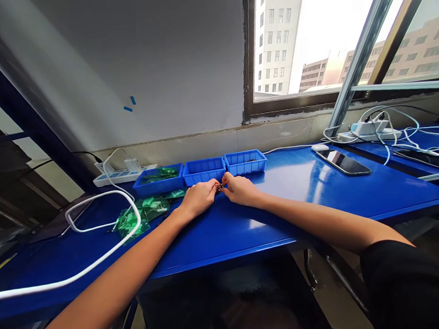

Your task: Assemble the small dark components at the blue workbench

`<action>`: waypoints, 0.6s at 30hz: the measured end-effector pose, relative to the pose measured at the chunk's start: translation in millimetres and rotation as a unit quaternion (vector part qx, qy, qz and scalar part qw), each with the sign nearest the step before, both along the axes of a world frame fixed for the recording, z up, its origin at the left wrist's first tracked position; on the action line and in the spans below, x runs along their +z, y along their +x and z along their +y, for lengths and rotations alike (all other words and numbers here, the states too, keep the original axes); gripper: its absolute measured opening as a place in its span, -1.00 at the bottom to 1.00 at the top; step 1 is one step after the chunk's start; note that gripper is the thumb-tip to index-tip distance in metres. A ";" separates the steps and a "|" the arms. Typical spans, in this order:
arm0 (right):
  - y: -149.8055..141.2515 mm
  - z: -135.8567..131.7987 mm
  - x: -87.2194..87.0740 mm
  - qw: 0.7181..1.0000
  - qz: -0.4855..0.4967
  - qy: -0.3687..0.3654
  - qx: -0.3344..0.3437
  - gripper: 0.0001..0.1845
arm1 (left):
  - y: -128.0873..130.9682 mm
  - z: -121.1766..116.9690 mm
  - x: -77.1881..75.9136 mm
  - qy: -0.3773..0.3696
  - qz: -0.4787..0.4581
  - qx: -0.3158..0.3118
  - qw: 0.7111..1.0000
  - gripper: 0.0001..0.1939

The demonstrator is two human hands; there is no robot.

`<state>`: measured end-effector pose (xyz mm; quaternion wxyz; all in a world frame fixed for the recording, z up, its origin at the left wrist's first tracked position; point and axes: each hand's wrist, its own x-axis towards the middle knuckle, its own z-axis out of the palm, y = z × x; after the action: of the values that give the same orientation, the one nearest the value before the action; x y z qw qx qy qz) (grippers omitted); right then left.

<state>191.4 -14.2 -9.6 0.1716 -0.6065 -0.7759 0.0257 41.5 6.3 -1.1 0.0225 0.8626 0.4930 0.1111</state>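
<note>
a small dark part (220, 188) lies between the hands (199, 197) (240, 189), both pinching it by fingertips.

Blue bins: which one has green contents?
The leftmost bin: green pieces show inside it, but none in the middle bin or right bin.

We're in a workshop here, by the look of it
There's the blue workbench (223, 238), three plastic bins (205, 179) lined up on it, green packets (151, 208) alongside, power strips (113, 178) at either side, a bare metal post (361, 54) rising
</note>
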 end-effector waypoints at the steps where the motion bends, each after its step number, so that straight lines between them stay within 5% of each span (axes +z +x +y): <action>1: 0.0 0.3 -0.1 1.000 0.000 0.002 0.000 -0.77 | 0.0 -0.5 0.3 -0.003 -0.003 -0.002 1.000 -0.66; 18: -1.2 -2.1 1.3 1.000 0.002 0.021 0.016 -0.75 | 0.2 -0.9 1.6 0.008 0.025 0.006 1.000 -0.64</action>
<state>190.2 -16.3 -8.4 0.1855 -0.5905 -0.7853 0.0128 41.6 5.4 0.5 0.0027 0.8625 0.4973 0.0938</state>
